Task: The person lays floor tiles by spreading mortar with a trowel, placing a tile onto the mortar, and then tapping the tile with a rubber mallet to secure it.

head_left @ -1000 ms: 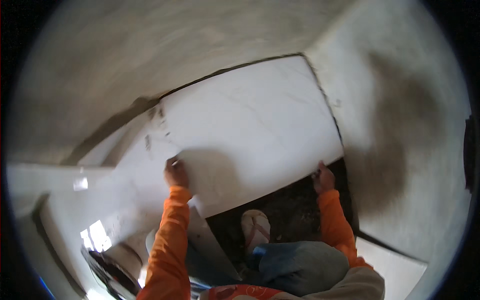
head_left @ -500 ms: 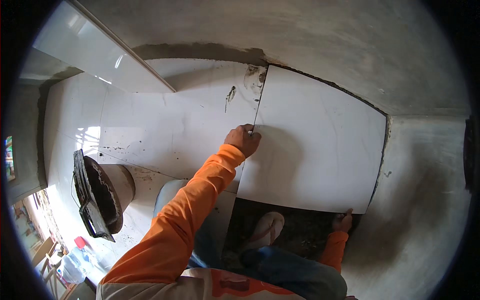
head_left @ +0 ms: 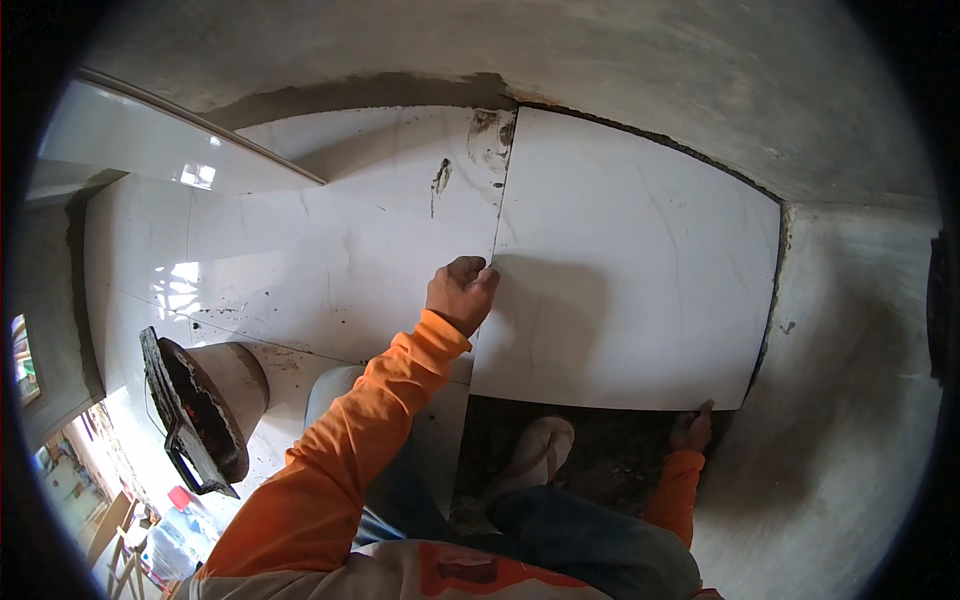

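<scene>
My left hand (head_left: 462,293), fingers curled, rests on the seam between a large white marbled tile (head_left: 635,250) and the laid tiles (head_left: 370,230) to its left; anything inside those fingers is too small to make out. At the tile's near right corner, my right hand (head_left: 689,428) grips the edge, partly in shade. Dark rough ground (head_left: 610,450) shows below that edge, with my sandalled foot (head_left: 540,450) on it.
Grey plastered walls (head_left: 640,55) border the tiles behind and right (head_left: 840,300). A dirty bucket with a black-handled tool on it (head_left: 215,405) stands left. A glossy panel (head_left: 150,135) juts in at upper left. Plastic containers (head_left: 175,535) and wooden items (head_left: 118,525) lie lower left.
The view has swung leftward since a second ago, bringing the bucket and panel fully into sight. My left hand has shifted slightly nearer me along the seam; my right stays at the tile's edge.
</scene>
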Available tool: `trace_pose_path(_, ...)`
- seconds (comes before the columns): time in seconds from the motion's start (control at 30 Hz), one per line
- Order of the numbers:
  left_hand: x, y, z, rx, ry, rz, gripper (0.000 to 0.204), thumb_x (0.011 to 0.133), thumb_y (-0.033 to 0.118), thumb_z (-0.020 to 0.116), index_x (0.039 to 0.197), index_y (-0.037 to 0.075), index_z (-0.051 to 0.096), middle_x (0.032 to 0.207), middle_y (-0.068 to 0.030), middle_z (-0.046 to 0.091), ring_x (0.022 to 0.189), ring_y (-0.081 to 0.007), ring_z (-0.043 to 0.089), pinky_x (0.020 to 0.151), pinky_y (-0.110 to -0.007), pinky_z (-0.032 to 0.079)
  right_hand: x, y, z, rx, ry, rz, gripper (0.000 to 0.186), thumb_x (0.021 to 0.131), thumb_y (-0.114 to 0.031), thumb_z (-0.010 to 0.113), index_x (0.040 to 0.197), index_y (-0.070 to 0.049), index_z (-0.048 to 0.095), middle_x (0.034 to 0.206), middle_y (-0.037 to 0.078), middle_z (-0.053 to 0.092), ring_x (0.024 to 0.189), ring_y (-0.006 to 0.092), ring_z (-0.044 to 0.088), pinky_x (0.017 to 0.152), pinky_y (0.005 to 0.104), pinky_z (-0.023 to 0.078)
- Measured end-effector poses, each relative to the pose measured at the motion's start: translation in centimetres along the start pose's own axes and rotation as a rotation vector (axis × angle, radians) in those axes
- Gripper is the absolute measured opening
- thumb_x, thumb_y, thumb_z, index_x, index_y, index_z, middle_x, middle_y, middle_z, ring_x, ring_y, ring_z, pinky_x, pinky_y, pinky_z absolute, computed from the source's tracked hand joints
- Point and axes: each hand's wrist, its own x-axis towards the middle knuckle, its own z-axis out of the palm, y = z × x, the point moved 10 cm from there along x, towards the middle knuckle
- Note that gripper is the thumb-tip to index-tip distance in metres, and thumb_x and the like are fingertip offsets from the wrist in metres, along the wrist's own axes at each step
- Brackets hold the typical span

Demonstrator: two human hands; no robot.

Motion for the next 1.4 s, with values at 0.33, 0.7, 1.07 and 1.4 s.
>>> trace_pose_path(0.33,-4.5,-0.8,-1.3,-0.010,0.078,0.101,0.053,0.079,0.014,0.056,0.124,-0.009,0.038,0.078,-0.0169,0.065,0.072,-0.0267,0.065,0.066,-0.035,0.051,2.7,4.8,-1.2,0.342,0.202,0.179,0.027,0.093,-0.035,0.051,0.084,-0.010,0.053,0.068,-0.001,0.045,0.057,0.0106,0.042,0.047,0.0248,0.037)
trace_pose_path(0.7,-14.5,-4.8,-1.0,0.138,0.332,0.144,0.053,0.075,0.001,0.052,0.126,0.001,0.036,0.083,-0.0172,0.063,0.070,-0.0321,0.062,0.065,-0.038,0.051,1.3,4.2,1.0,0.259,0.188,0.256,0.032,0.094,-0.038,0.049,0.084,-0.007,0.051,0.064,-0.001,0.039,0.055,0.0114,0.033,0.049,0.0263,0.031)
trace_pose_path(1.07,-14.3,-3.8,0.7,0.218,0.158,0.249,0.060,0.075,0.001,0.050,0.130,0.000,0.028,0.092,-0.0195,0.066,0.074,-0.0398,0.062,0.067,-0.042,0.051,5.9,4.3,-2.4,-0.076,-0.060,0.040,0.040,0.094,-0.028,0.045,0.118,0.004,0.042,0.077,0.000,0.049,0.067,0.0134,0.042,0.068,0.0257,0.042)
trace_pose_path(1.4,-15.7,-4.5,0.9,0.431,-0.308,0.194,0.082,0.076,0.013,0.054,0.143,0.005,0.007,0.110,-0.0214,0.060,0.091,-0.0430,0.058,0.081,-0.046,0.049,3.3,3.6,-0.5,0.053,0.115,0.091,0.045,0.090,-0.051,0.048,0.094,-0.007,0.053,0.069,-0.001,0.044,0.058,0.0126,0.043,0.049,0.0296,0.039)
